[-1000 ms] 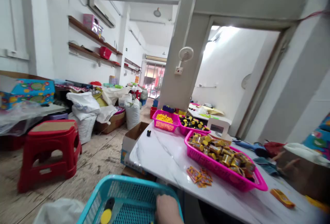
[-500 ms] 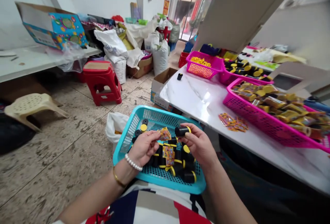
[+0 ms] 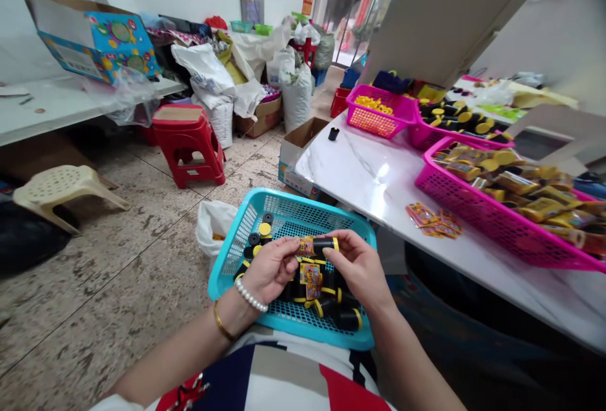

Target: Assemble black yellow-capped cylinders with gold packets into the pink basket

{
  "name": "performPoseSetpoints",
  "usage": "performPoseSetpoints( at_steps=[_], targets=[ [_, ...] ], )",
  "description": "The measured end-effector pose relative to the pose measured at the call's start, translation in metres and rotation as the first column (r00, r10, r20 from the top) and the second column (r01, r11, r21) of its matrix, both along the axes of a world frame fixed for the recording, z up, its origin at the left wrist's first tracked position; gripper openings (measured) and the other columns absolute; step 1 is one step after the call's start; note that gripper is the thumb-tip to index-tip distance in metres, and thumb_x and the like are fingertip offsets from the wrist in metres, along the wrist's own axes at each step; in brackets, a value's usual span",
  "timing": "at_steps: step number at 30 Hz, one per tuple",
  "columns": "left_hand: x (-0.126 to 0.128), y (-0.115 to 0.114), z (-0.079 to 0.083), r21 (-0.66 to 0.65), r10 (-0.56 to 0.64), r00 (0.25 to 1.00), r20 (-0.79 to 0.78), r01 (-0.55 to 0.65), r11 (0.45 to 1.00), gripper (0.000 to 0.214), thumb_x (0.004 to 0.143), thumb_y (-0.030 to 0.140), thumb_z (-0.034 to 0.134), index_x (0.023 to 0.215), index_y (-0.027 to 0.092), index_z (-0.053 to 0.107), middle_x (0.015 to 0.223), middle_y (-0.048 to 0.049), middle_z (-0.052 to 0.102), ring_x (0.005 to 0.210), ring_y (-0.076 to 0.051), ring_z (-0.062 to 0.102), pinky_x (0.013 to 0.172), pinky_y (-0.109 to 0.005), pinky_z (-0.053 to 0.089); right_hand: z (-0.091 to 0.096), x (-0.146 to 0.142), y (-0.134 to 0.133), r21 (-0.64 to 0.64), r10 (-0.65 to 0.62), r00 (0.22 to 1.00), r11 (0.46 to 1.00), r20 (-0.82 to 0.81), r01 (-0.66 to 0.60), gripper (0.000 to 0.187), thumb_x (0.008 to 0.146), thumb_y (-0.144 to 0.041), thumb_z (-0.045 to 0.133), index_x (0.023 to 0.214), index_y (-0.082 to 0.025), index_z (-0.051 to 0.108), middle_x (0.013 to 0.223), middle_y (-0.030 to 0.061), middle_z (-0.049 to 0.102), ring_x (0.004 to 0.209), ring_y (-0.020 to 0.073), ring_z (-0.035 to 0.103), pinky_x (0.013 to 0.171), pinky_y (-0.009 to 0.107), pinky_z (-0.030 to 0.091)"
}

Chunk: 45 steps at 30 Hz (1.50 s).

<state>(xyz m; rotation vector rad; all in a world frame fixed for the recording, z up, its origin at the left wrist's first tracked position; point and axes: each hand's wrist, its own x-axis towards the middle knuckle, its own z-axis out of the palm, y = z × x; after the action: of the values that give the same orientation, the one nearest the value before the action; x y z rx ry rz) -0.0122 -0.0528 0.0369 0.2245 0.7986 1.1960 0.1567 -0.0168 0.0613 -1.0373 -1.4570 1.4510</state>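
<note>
My left hand (image 3: pixel 274 267) pinches a small printed plastic sleeve (image 3: pixel 305 246) by its left end. My right hand (image 3: pixel 356 262) grips a black cylinder with a yellow end (image 3: pixel 324 245), held level. The cylinder's left end meets the sleeve's right end; how far it reaches inside I cannot tell. Below both hands, a turquoise basket (image 3: pixel 369 228) holds several black cylinders with yellow ends (image 3: pixel 348 318). Some flat printed sleeves (image 3: pixel 310 275) lie on top of them. The basket sits in front of my lap.
On the white table (image 3: pixel 360 174) to the right are loose printed sleeves (image 3: pixel 433 220), a small black piece (image 3: pixel 334 134) and a pink basket (image 3: pixel 473 209) full of wrapped cylinders. Smaller pink baskets (image 3: pixel 379 122) stand behind. A red stool (image 3: pixel 189 146) and a white bag (image 3: pixel 208 228) are on the left.
My hands have come closer together, bringing the cylinder's end against the sleeve. The right hand has moved left and slightly down. The view has shifted a little.
</note>
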Motion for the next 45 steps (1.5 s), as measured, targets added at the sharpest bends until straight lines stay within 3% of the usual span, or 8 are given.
performPoseSetpoints(
  at_steps=[13,20,23,26,29,33,39,45],
  targets=[
    [-0.004,0.0,-0.003,-0.018,0.023,0.98,0.197,-0.02,1.0,0.005,0.083,0.014,0.059,0.084,0.009,0.059,0.08,-0.0023,0.063,0.038,0.001,0.039,0.026,-0.009,0.019,-0.004,0.002,-0.01,0.162,0.029,0.984,0.985,0.176,-0.058,0.022,0.08,-0.025,0.065,0.099,-0.024,0.054,0.115,0.0085,0.068,0.101,0.0229,0.068,0.088,0.037,0.056],
    [0.002,-0.005,-0.004,0.053,0.023,0.998,0.052,-0.026,0.998,0.011,0.079,0.019,0.066,0.08,0.009,0.061,0.072,0.0,0.062,0.037,0.001,0.042,0.029,-0.009,0.025,-0.003,0.004,-0.008,0.209,0.1,0.968,0.966,0.229,-0.149,0.021,0.079,-0.019,0.064,0.096,-0.024,0.052,0.121,0.0093,0.065,0.099,0.0222,0.068,0.083,0.036,0.057],
    [0.002,-0.006,-0.006,0.054,0.0,1.0,0.022,-0.001,0.999,0.014,0.078,0.022,0.068,0.078,0.009,0.061,0.068,0.0009,0.06,0.036,0.001,0.04,0.029,-0.009,0.024,-0.003,0.003,-0.007,0.221,0.01,0.978,0.974,0.208,-0.057,0.023,0.078,-0.021,0.066,0.096,-0.024,0.052,0.117,0.0089,0.067,0.096,0.0222,0.068,0.083,0.036,0.057],
    [-0.001,-0.005,-0.008,0.037,-0.011,0.999,0.045,0.01,0.999,0.016,0.077,0.023,0.07,0.078,0.01,0.061,0.064,0.0029,0.056,0.035,0.001,0.037,0.029,-0.009,0.022,-0.002,0.006,-0.005,0.131,-0.021,0.995,0.991,0.099,0.008,0.022,0.078,-0.025,0.068,0.095,-0.024,0.054,0.114,0.0087,0.068,0.099,0.0232,0.067,0.088,0.038,0.054],
    [-0.003,-0.003,-0.008,0.01,-0.013,0.997,0.074,0.012,1.0,0.015,0.075,0.021,0.071,0.08,0.01,0.062,0.065,0.0034,0.054,0.036,0.002,0.036,0.028,-0.008,0.019,0.0,0.011,-0.001,-0.057,0.086,0.993,0.994,-0.086,-0.091,0.016,0.08,-0.026,0.067,0.092,-0.023,0.058,0.11,0.0081,0.07,0.103,0.0239,0.065,0.09,0.04,0.051],
    [-0.001,-0.001,-0.005,0.014,-0.066,0.992,0.11,0.064,0.998,0.016,0.075,0.02,0.071,0.083,0.009,0.063,0.066,0.0037,0.051,0.038,0.002,0.036,0.029,-0.008,0.02,0.001,0.014,0.007,-0.157,0.218,0.959,0.956,-0.179,-0.247,0.012,0.075,-0.024,0.07,0.085,-0.02,0.063,0.115,0.0076,0.067,0.112,0.024,0.059,0.097,0.039,0.045],
    [0.001,-0.002,-0.007,0.018,-0.114,0.98,0.16,0.113,0.993,0.014,0.075,0.021,0.07,0.078,0.01,0.062,0.066,0.0036,0.051,0.038,0.001,0.033,0.03,-0.009,0.021,-0.005,0.009,0.014,-0.259,0.173,0.98,0.946,-0.097,-0.193,0.014,0.072,-0.026,0.07,0.079,-0.02,0.06,0.075,-0.0006,0.066,0.069,0.0134,0.062,0.068,0.027,0.051],
    [0.0,-0.001,-0.008,0.0,-0.112,0.983,0.142,0.114,0.994,0.014,0.076,0.021,0.068,0.078,0.008,0.062,0.061,0.0045,0.048,0.037,0.001,0.029,0.03,-0.01,0.018,0.004,0.004,0.003,-0.087,0.109,0.985,0.991,0.132,-0.098,0.017,0.074,-0.03,0.069,0.08,-0.02,0.056,0.079,0.0021,0.069,0.073,0.0166,0.065,0.069,0.03,0.053]
  ],
)
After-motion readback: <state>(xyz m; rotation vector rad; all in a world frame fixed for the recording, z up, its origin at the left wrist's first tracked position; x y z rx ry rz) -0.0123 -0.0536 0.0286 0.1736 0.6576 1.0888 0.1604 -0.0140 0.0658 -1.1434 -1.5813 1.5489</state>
